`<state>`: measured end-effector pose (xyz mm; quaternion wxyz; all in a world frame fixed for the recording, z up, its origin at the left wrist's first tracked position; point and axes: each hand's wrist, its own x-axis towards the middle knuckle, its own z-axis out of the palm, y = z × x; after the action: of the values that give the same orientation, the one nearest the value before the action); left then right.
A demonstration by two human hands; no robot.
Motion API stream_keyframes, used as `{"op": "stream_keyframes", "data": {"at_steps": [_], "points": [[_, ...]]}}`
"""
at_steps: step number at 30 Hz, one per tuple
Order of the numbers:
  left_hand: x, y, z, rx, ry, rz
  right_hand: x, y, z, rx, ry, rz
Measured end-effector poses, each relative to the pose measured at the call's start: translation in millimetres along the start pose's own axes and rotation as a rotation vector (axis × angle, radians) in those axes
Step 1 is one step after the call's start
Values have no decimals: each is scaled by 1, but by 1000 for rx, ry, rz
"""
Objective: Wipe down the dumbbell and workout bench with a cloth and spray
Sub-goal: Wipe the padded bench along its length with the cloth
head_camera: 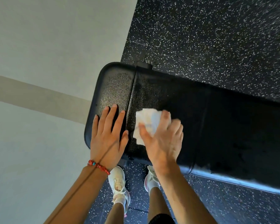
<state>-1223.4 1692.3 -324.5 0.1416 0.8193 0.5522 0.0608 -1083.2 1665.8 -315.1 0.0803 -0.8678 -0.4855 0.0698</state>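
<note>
I was on the bench-wiping step, my right hand (163, 139) spread flat, pressing the white crumpled cloth (145, 123) onto the black padded workout bench (225, 126) near its short end, my left hand (108, 135) flat and empty beside it, and next I probably needed to slide the cloth along.

**A:** What does the bench (217, 126) look like?

**B:** It is long, black and bumpy, with 2 pads. The small pad is at the left end. The long pad runs off to the right and looks shiny.

**A:** And the cloth (145, 120)?

**B:** It is white and crumpled. It lies on the long pad, just right of the seam, partly under the right hand (163, 143).
</note>
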Motion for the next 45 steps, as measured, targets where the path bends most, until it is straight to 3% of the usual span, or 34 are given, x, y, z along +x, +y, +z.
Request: {"op": "stream_keyframes", "data": {"at_steps": [10,13,16,19,23,27,31,35,39,45], "points": [[7,-1,7,77,-7,-4,102,-30,9,23,49,-51],[8,-2,5,87,-19,-6,100,-6,2,48,21,-56],[8,-3,5,66,-36,-8,99,38,-10,49,-14,83],[7,-4,5,24,-27,6,89,63,-17,4,78,180],[4,-13,1,-39,-26,58,70,31,-7,-6,62,297],[-6,-25,-3,-61,-27,146,15,-19,12,61,113,154],[-22,-33,2,-15,-12,275,-1,2,13,12,137,49],[-27,-34,7,10,-16,306,-15,50,0,17,173,257],[-27,-37,6,-73,15,308,-28,44,-1,37,180,425],[-39,-51,1,-140,64,291,-67,-30,24,87,115,216]]}}
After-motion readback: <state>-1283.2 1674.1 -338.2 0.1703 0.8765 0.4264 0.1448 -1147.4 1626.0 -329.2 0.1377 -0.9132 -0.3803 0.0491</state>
